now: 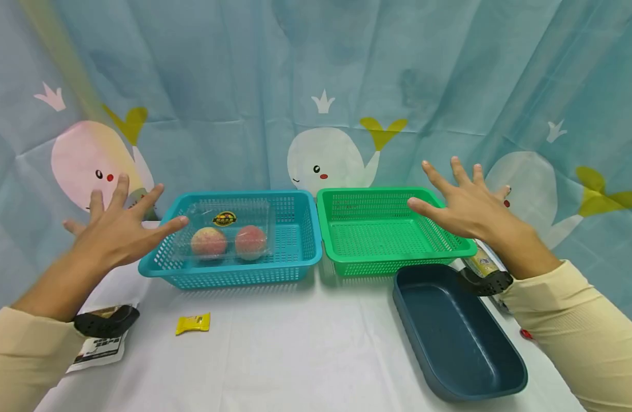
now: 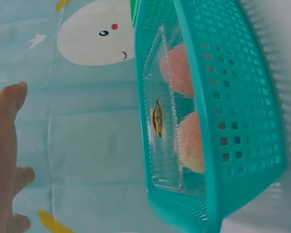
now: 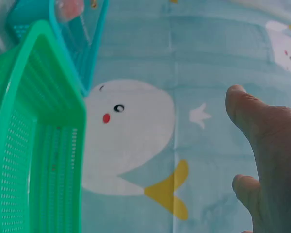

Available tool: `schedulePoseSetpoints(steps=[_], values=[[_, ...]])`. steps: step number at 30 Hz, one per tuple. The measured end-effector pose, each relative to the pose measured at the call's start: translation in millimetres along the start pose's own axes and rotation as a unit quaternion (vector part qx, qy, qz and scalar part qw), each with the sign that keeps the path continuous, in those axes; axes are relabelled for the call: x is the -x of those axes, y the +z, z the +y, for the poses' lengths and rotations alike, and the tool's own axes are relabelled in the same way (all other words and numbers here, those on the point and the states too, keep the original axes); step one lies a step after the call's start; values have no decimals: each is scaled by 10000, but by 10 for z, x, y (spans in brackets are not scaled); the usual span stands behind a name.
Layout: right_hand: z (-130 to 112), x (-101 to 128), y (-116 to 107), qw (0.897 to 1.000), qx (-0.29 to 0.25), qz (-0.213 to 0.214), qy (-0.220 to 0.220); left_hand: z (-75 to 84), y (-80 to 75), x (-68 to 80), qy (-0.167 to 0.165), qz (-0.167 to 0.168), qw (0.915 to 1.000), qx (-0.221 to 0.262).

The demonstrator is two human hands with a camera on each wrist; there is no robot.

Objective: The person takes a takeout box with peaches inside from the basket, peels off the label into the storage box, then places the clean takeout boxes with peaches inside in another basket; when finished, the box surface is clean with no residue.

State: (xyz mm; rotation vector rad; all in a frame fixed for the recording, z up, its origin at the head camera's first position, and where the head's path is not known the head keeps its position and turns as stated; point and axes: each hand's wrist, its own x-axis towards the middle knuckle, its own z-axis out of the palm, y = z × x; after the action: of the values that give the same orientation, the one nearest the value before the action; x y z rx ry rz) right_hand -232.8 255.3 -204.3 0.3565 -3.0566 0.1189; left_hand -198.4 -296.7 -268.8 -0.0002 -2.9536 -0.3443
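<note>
My left hand (image 1: 121,229) is raised with fingers spread, by the left end of a blue plastic basket (image 1: 295,269). Inside that basket lies a clear plastic clamshell box (image 1: 261,214) with two peaches, one peach (image 1: 209,242) on the left and another peach (image 1: 251,241) beside it. My right hand (image 1: 467,206), fingers also spread, is over the right end of a green plastic basket (image 1: 380,234), which has nothing in it. Neither hand holds anything. In the left wrist view the peaches show through the blue basket's open top.
A dark blue tray (image 1: 457,337) sits at the right front. Left of centre lies a small yellow packet (image 1: 193,323). A white printed pouch (image 1: 102,349) is partly under the left wrist, and another package (image 1: 483,263) is partly behind the right arm. A whale-print curtain (image 1: 218,68) hangs behind.
</note>
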Motion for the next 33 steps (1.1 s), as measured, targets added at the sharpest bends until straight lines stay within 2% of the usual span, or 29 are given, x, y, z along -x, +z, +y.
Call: schedulePoseSetpoints(steps=[9,16,27,33], values=[[-168,-80,5,9994,-255,99,-212,-41,109,96,30,462,9989,83],[-311,-157,48,9977,-456,243,-437,-83,250,165,153,811,9962,283],[-478,-267,128,9942,-670,526,-664,-186,524,270,398,1207,9900,614],[-565,-366,189,9922,-719,632,-800,-229,697,324,447,1245,9870,914]])
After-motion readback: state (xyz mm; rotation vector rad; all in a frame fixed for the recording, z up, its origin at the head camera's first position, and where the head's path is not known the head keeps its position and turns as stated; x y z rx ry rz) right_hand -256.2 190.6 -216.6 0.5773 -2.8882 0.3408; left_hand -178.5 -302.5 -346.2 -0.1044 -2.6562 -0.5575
